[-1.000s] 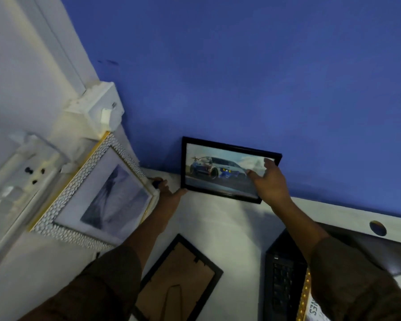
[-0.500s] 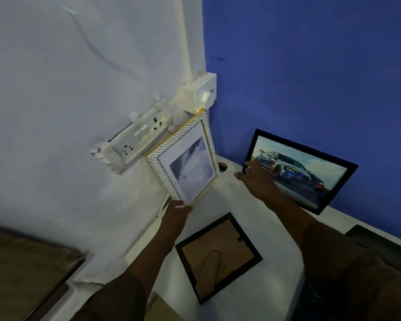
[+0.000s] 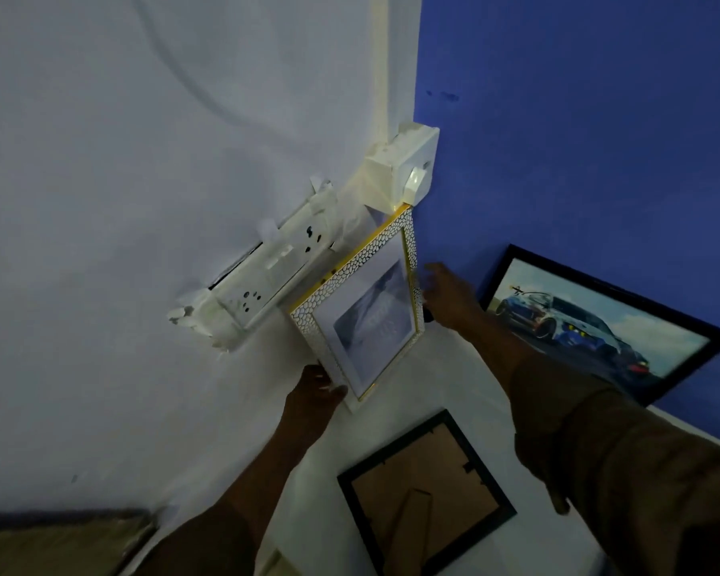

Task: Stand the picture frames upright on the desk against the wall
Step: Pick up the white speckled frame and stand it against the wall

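Observation:
A white pebble-patterned frame with gold trim [image 3: 368, 309] stands upright in the corner, leaning on the white wall. My left hand [image 3: 314, 388] grips its lower left corner. My right hand [image 3: 447, 295] hovers with fingers apart beside the frame's right edge; whether it touches the frame I cannot tell. A black frame with a car picture [image 3: 607, 326] leans upright against the blue wall to the right. Another black frame [image 3: 427, 490] lies face down on the white desk [image 3: 437, 380], its cardboard back and stand showing.
A white socket strip [image 3: 262, 280] and a switch box [image 3: 404, 166] are fixed to the white wall just above and left of the pebble frame. A dark brown surface [image 3: 59, 542] lies at the bottom left.
My right hand has left the car frame, which now leans alone on the blue wall, and moved to the pebble frame. My left hand took hold of that frame's lower corner. The view swung left.

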